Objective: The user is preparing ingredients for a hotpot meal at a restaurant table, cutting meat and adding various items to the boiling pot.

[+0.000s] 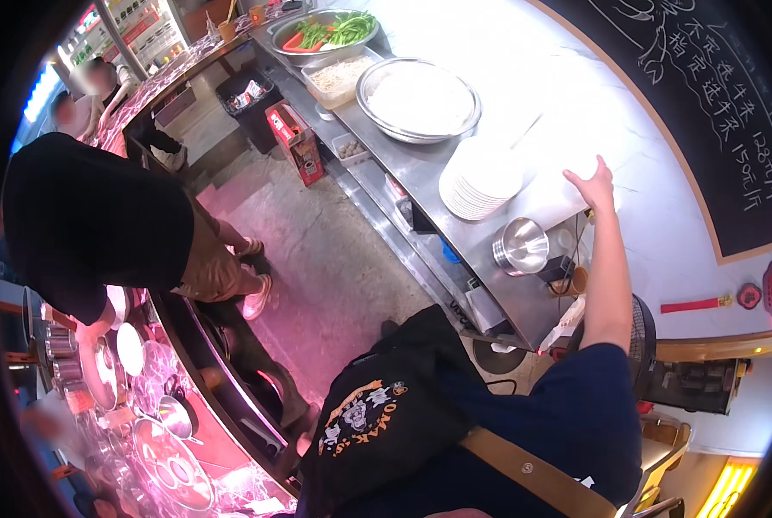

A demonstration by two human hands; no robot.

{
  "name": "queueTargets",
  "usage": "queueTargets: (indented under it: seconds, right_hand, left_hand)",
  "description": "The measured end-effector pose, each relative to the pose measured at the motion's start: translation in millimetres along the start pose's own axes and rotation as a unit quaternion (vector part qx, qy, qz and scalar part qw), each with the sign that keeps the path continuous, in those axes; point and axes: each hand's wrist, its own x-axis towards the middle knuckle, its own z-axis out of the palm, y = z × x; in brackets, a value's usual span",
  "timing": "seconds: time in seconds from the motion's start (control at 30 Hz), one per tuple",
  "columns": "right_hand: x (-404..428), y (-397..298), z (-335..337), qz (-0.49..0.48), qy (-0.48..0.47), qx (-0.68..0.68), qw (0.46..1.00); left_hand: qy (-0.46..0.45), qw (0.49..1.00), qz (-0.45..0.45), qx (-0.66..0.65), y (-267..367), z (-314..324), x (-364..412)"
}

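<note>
My right hand (593,184) reaches out over the steel counter (418,171), thumb and fingers apart and nothing held. Glare washes out the pale thing below it. Nearest to the hand are a stack of white plates (480,181) and nested steel cups (521,246). Farther along stand a large steel bowl (418,100) with glaring white contents, a plastic tub of pale shredded food (340,78) and a steel basin of leafy greens (353,29). A patch of skin beside my black apron (366,421) may be my left hand; its fingers cannot be made out.
A person in a black shirt (94,213) stands at the pink-lit counter on the left, with pans and glassware. A red carton (295,146) and a black bin (250,107) stand on the floor. A fan (643,343) stands beside my right arm.
</note>
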Motion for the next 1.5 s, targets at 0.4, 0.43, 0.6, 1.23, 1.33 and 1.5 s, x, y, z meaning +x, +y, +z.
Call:
queueTargets:
  seconds: [0.4,0.43,0.6,1.23,1.33,1.5]
  right_hand:
    - [26.2,-19.4,-5.4,0.076,-0.272,-0.066,0.957]
    - [25.9,-19.2,-6.9,0.069,-0.264,-0.057,0.960]
    - [30.4,-9.1,-7.5,0.039,-0.212,-0.037,0.976]
    - [-205.4,-206.4,-23.6,-0.041,-0.746,0.576,0.332]
    - [-209.2,-207.1,-20.2,0.062,-0.742,0.624,0.235]
    - [-139.4,-160.5,22.1,-0.222,-0.217,0.253,0.916]
  left_hand:
    - [0.088,0.984,-0.113,-0.106,85.5,80.0,-53.0]
    - [0.053,0.992,-0.095,-0.068,83.5,76.2,-56.8]
    - [-0.086,0.993,-0.077,0.010,77.0,82.6,-66.5]
    - [-0.390,0.844,0.326,0.169,402.1,383.4,-177.1]
    - [-0.417,0.801,0.362,0.229,406.4,394.1,-178.5]
    - [-0.346,0.900,0.199,0.177,372.5,368.6,-146.4]
